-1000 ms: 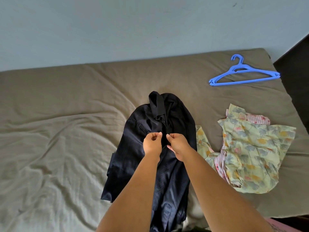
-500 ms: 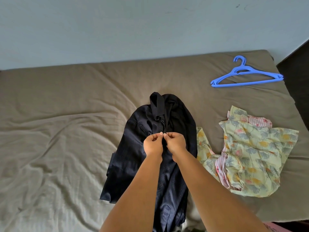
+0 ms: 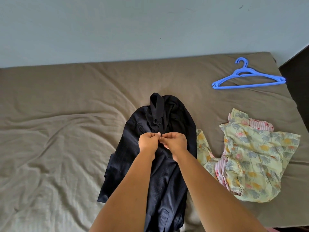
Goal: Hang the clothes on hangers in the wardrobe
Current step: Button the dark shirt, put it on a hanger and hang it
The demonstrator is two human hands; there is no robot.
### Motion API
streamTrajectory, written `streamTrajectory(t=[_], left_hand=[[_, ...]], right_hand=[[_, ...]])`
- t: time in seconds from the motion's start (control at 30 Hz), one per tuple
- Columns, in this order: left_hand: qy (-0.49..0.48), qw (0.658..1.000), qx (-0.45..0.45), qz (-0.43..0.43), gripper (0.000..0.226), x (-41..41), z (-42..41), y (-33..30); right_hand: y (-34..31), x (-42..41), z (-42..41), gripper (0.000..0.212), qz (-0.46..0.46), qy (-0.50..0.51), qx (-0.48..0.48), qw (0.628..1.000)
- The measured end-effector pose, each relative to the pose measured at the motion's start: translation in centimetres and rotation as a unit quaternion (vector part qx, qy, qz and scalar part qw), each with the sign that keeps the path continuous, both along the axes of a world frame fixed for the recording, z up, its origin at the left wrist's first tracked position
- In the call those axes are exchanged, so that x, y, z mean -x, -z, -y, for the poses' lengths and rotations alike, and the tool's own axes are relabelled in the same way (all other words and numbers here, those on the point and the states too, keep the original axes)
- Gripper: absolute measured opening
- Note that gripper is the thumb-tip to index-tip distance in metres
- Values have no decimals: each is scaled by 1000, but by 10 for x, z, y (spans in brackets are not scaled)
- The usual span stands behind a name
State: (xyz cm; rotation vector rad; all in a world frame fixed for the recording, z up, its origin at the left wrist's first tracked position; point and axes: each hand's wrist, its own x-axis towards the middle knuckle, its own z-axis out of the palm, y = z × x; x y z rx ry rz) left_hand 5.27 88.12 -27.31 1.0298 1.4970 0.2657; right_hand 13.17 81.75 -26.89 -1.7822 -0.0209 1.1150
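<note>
A dark navy shirt [image 3: 130,148] lies flat on the bed, collar pointing to the wall, one button done up below the collar. My left hand [image 3: 148,141] and my right hand [image 3: 175,142] meet at the shirt's front placket, fingertips touching, each pinching the fabric edge there. What sits between the fingers is hidden. A blue plastic hanger [image 3: 247,79] lies at the bed's far right corner, apart from both hands. A yellow floral garment [image 3: 255,158] with a pink striped lining lies crumpled to the right of the shirt.
The olive-brown bedsheet [image 3: 58,139] is wrinkled on the left side. A pale blue wall [image 3: 133,27] runs behind the bed. Dark furniture [image 3: 299,69] stands at the right edge past the mattress corner.
My hands have come together at the shirt's placket, from slightly apart to fingertips touching. The shirt, hanger and floral garment lie where they were.
</note>
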Motion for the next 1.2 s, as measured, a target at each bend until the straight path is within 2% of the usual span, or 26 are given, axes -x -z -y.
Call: streamTrajectory(t=[0.1, 0.17, 0.33, 0.47, 0.53, 0.6, 0.63, 0.67, 0.7, 0.77, 0.87, 0.93, 0.97, 1.0, 1.03, 1.1, 1.13, 1.17, 1.2], left_hand=[[55, 992, 103, 37, 21, 3, -13, 3], [89, 987, 125, 48, 18, 5, -19, 3], [93, 990, 66, 79, 19, 9, -20, 7], [108, 993, -45, 2, 19, 9, -15, 12], [124, 989, -77, -34, 19, 7, -14, 12], [123, 989, -73, -32, 15, 5, -13, 10], [129, 986, -90, -50, 11, 6, -13, 9], [144, 978, -124, -87, 10, 8, -15, 8], [158, 967, -158, -123, 14, 13, -16, 10], [173, 950, -185, -182, 26, 29, -16, 20], [202, 943, -158, -211, 25, 57, -3, 42], [255, 929, -153, -219, 29, 72, 12, 57], [292, 917, -141, -235, 36, 79, 20, 64], [326, 903, -118, -256, 46, 84, 27, 70], [349, 893, -83, -272, 55, 89, 34, 75], [357, 886, -28, -295, 66, 100, 46, 83], [353, 884, -22, -305, 65, 106, 50, 84], [345, 886, -24, -309, 59, 111, 53, 85], [333, 893, -33, -301, 49, 117, 55, 84]], right_hand=[[0, -7, 3, 9, -88, -31, -37, 995], [1, -10, 5, 7, -127, -50, -44, 990], [0, -15, -1, 5, -87, -73, -36, 993], [5, -15, -7, 11, -39, -85, 8, 996], [6, -13, -8, 14, -85, -69, -11, 994], [5, -10, -9, 13, -186, -12, -60, 981], [9, -10, -9, 12, -204, 16, -72, 976], [14, -10, -9, 15, -191, 26, -67, 979], [21, -11, -8, 26, -154, 13, -53, 987], [33, -8, -2, 47, -59, -56, 12, 997], [52, 8, 13, 31, 113, -112, 115, 981], [66, 23, 24, 19, 206, -165, 116, 958], [71, 32, 30, 20, 237, -231, 95, 939], [76, 40, 37, 27, 264, -324, 78, 905], [82, 48, 44, 40, 290, -432, 78, 850], [87, 61, 60, 62, 345, -617, 137, 694], [88, 65, 68, 61, 369, -671, 158, 623], [88, 68, 77, 51, 381, -704, 172, 575], [87, 70, 84, 37, 384, -718, 178, 552]])
